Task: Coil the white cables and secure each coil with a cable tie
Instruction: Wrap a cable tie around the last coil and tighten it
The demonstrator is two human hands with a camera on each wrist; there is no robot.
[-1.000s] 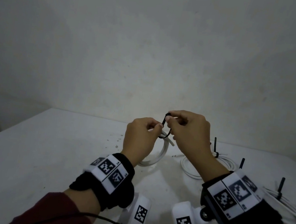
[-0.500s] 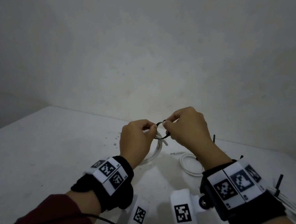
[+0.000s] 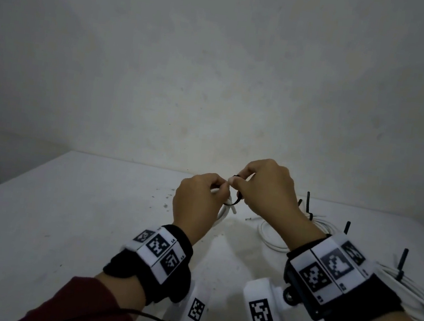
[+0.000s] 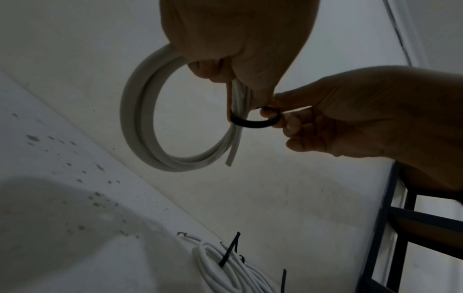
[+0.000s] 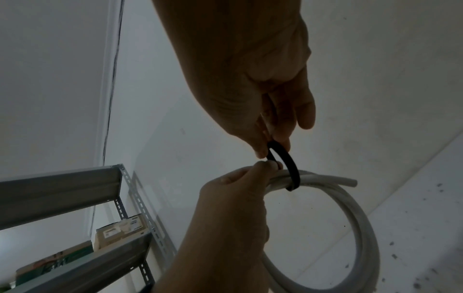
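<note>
My left hand [image 3: 200, 202] grips a white cable coil [image 4: 140, 119] at its top and holds it above the table; the coil [image 5: 360, 228] hangs down as a round loop with one cut end sticking out. A black cable tie [image 4: 253, 123] is looped round the coil's strands right beside my left fingers. My right hand [image 3: 266, 191] pinches that cable tie [image 5: 283, 158] between thumb and fingertips, close against the left hand. In the head view most of the coil [image 3: 221, 212] is hidden behind my left hand, and only a bit of the tie [image 3: 236, 200] shows.
The white table [image 3: 62, 221] carries several tied white coils at the right, one behind my right wrist [image 3: 273, 235] and one near the right edge [image 3: 409, 288], with black tie tails [image 3: 402, 262] sticking up. A metal shelf rack [image 5: 75, 228] stands to one side. A plain wall is behind.
Both hands have risen a little and stayed together. The tie's loop looks smaller and tighter round the coil than a second ago.
</note>
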